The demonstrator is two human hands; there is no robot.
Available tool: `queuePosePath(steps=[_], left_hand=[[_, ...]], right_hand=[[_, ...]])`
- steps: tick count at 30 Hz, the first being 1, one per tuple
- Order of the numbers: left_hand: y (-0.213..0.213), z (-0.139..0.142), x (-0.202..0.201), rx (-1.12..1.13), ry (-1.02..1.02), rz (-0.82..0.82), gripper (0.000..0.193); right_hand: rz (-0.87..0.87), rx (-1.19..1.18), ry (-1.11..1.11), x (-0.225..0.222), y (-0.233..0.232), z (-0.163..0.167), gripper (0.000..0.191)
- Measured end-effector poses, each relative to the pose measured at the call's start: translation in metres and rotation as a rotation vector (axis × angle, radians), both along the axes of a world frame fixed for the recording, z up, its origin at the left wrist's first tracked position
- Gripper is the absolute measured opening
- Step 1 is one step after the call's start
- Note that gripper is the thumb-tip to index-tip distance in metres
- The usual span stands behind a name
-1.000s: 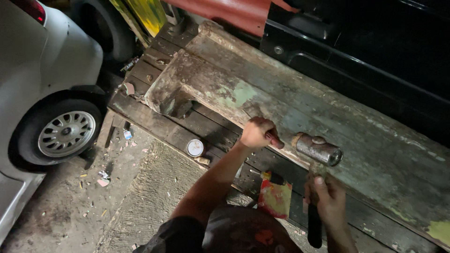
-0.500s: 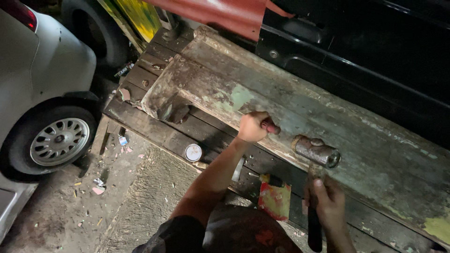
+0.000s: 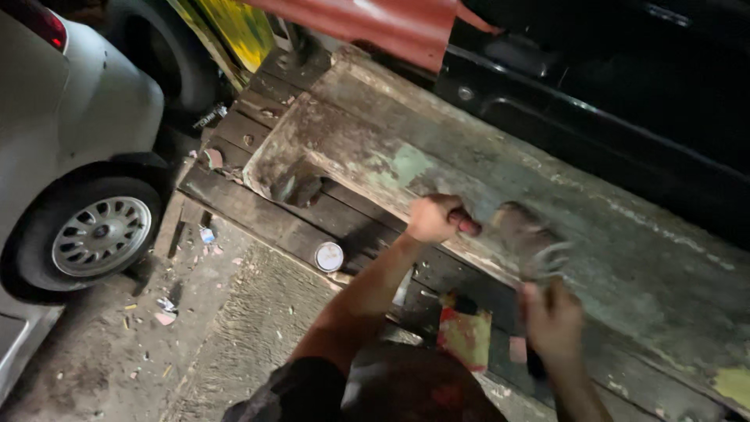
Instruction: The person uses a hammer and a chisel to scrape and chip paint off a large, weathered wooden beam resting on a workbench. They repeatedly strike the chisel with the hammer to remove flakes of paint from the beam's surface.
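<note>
My left hand (image 3: pixel 432 217) is closed around a short red-handled tool (image 3: pixel 466 224) held against the worn, greenish metal panel (image 3: pixel 601 234) of a truck body. My right hand (image 3: pixel 553 320) grips the dark handle of a hammer (image 3: pixel 525 238), whose heavy metal head is blurred with motion just right of the red tool's tip. Both hands work at the panel's lower edge, above dark wooden planks (image 3: pixel 258 211).
A small round tin (image 3: pixel 329 256) lies on the planks below my left arm. A red and yellow packet (image 3: pixel 464 334) sits near my knee. A white car with an alloy wheel (image 3: pixel 100 236) stands at left on the littered concrete ground (image 3: pixel 156 344).
The hammer head has swung down and left toward the red tool and is now blurred. My left hand stays on the tool at the panel. The view shifted slightly.
</note>
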State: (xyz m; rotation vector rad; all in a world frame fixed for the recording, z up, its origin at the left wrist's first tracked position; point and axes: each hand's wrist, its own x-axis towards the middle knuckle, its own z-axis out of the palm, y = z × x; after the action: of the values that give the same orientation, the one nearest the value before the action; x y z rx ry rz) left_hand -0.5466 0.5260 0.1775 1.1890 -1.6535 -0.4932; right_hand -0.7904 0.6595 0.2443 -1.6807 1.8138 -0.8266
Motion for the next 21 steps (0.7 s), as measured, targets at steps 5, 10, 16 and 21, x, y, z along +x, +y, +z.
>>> queuePosePath(steps=[5, 10, 16, 21], left_hand=[[0.002, -0.003, 0.006, 0.006, 0.059, -0.073, 0.015], [0.005, 0.004, 0.011, -0.028, -0.006, -0.135, 0.017], [0.003, 0.015, 0.014, 0.028, 0.062, -0.141, 0.009], [0.006, 0.018, 0.021, 0.084, 0.117, -0.155, 0.008]], right_hand=[[0.078, -0.117, -0.734, -0.024, 0.007, -0.006, 0.033], [-0.055, -0.053, -0.603, -0.035, 0.016, -0.029, 0.030], [-0.139, 0.112, -0.595, -0.023, 0.027, -0.039, 0.035], [-0.245, 0.168, -0.545, -0.005, 0.029, -0.014, 0.032]])
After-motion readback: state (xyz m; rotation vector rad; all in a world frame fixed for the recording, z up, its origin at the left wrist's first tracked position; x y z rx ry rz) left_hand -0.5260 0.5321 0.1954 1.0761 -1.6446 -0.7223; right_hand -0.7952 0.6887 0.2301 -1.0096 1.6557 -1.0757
